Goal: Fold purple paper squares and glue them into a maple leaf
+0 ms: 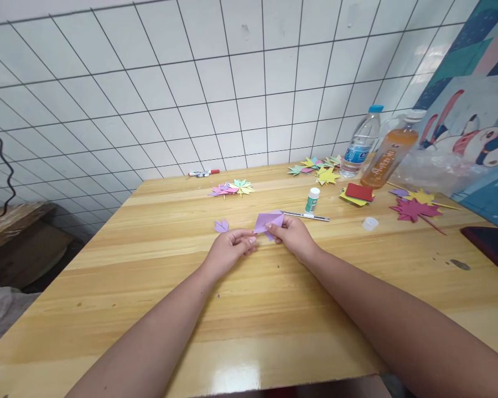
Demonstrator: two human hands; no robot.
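Observation:
A folded sheet of purple paper (262, 222) is held just above the table, pinched by my right hand (294, 235) with the thumb on top. My left hand (232, 246) has its fingers curled at the paper's lower left corner, where thumb and index finger meet the edge. To the left, just beyond that hand, lies a small folded purple paper leaf piece (221, 225). A slim metallic craft knife (315, 216) rests beyond my right hand, beside an upright glue stick (312, 200).
Paper leaves lie at the back (241, 187) and on the right (417, 210). Stacked coloured paper (359, 192), a translucent cap (369, 223), a water bottle (360, 145) and an orange drink bottle (388, 157) stand right. Markers (203, 173) lie by the tiled wall; a dark device (492, 249) sits far right.

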